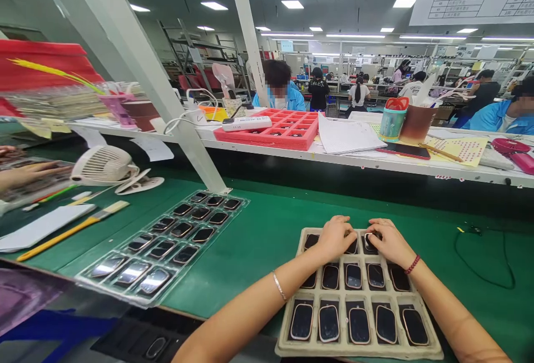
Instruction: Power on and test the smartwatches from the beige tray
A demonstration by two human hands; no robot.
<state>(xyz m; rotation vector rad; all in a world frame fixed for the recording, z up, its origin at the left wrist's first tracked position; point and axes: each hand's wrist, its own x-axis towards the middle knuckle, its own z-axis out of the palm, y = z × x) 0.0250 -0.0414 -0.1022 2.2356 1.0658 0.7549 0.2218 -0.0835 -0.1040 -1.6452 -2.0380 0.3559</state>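
My left hand (337, 240) and right hand (389, 242) curl half-open over the tray (359, 351); what they grip, I cannot tell. A slip could scratch some dark screen (369, 244).

White fan (102, 165) on green table (267, 240). Yellow brush (67, 234) beside white paper (45, 227). On shelf (354, 163): 2 cups (391, 125), 1 blue-green, 1 brown, close together. Phone (404, 150) near cups. Pencil (442, 153) on yellow sheet (469, 149).

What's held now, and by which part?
Cannot tell: the right hand overlaps a black, glossy, rounded-rectangular device; the left hand hides any hold.
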